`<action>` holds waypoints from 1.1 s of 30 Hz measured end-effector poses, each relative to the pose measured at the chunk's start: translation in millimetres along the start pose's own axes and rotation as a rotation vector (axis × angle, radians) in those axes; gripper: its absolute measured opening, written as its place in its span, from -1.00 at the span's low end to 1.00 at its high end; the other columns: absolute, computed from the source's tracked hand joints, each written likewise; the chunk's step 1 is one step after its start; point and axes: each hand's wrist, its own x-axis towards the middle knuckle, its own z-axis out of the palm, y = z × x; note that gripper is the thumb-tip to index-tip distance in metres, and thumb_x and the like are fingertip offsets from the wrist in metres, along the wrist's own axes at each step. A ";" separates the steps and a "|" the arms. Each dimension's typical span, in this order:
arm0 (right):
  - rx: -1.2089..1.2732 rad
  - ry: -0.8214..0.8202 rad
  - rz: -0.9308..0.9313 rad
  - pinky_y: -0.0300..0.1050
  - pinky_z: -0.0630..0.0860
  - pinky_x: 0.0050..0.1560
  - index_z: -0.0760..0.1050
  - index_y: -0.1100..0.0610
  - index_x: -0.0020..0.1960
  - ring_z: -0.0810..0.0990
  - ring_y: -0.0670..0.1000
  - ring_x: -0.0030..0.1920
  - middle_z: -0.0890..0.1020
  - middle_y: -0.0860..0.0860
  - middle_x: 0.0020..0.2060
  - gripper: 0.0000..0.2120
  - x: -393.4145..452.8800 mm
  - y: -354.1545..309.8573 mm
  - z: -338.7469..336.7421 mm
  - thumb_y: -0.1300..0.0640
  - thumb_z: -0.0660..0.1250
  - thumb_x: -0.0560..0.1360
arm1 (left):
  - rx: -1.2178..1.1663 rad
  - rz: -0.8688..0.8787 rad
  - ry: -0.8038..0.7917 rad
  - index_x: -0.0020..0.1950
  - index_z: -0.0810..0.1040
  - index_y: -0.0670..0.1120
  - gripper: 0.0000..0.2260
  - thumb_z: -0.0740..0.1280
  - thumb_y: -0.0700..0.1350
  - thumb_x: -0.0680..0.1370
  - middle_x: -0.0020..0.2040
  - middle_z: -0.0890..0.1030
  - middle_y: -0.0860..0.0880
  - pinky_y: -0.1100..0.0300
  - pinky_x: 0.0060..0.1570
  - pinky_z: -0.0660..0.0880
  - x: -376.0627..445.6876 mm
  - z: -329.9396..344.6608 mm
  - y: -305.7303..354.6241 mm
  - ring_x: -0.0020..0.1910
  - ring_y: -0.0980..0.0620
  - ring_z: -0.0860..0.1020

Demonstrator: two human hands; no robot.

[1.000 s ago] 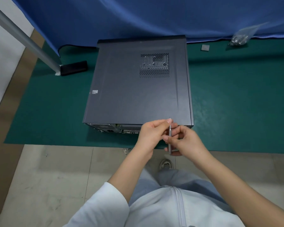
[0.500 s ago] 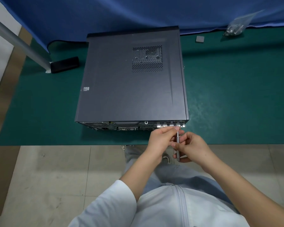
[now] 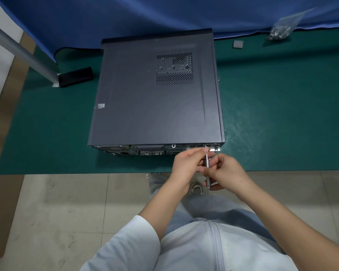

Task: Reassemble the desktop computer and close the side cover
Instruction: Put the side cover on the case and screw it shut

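Note:
The dark grey desktop computer (image 3: 155,98) lies on its side on the green mat (image 3: 282,114), its side cover on top with a perforated vent. Its rear panel with ports faces me at the near edge. A slim silver screwdriver (image 3: 207,167) points at the right end of that rear panel. My right hand (image 3: 230,173) grips the screwdriver's shaft and lower end. My left hand (image 3: 188,165) pinches the shaft near its tip, just below the panel. Whether a screw sits at the tip is hidden by my fingers.
A clear bag of screws (image 3: 282,30) lies at the mat's far right, a small grey square pad (image 3: 238,44) beside it. A black block (image 3: 75,76) sits by a slanted metal pole (image 3: 22,51) at the left. Blue cloth hangs behind. Tiled floor lies below the table edge.
Both hands have carried the screwdriver down off the cover's near edge, so its tip now meets the right end of the rear panel. The view has shifted and shows the rear ports.

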 end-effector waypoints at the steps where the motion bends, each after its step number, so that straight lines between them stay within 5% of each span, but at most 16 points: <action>1: 0.002 -0.001 0.000 -0.02 0.59 -0.36 0.35 0.15 -0.19 0.66 0.11 -0.39 0.57 0.10 -0.33 -0.73 -0.1 0.0 0.3 0.24 0.48 0.42 | 0.000 0.003 0.001 -0.05 0.63 -0.19 -0.93 0.38 -0.20 0.52 -0.15 0.70 -0.10 0.21 -0.28 0.62 0.2 -0.6 -0.2 -0.30 0.00 0.67; 18: 0.049 -0.012 0.004 -0.07 0.60 -0.40 0.35 0.15 -0.17 0.66 0.11 -0.39 0.55 0.10 -0.31 -0.76 -3.2 0.4 0.8 0.25 0.44 0.45 | 0.094 0.043 0.020 -0.14 0.66 -0.13 -0.93 0.41 -0.15 0.49 -0.15 0.71 -0.08 0.23 -0.25 0.59 5.0 0.9 -2.1 -0.24 0.01 0.66; 23: 0.057 0.027 -0.005 -0.06 0.58 -0.41 0.36 0.14 -0.18 0.64 0.05 -0.44 0.55 0.05 -0.36 -0.78 -6.3 1.1 -4.2 0.24 0.42 0.47 | 0.129 0.050 -0.004 -0.26 0.69 -0.04 -0.89 0.43 -0.12 0.47 -0.13 0.71 -0.07 0.06 0.02 0.58 6.8 8.2 -3.1 -0.15 -0.03 0.66; 33: 0.047 0.071 -0.044 0.16 0.60 -0.27 0.39 0.16 -0.18 0.64 0.13 -0.42 0.56 -0.01 -0.41 -0.77 -8.5 0.6 -6.6 0.23 0.46 0.43 | 0.080 0.029 0.013 -0.15 0.66 -0.09 -0.92 0.43 -0.10 0.49 -0.09 0.71 -0.08 -0.02 0.07 0.57 6.2 12.3 -4.5 -0.01 -0.18 0.65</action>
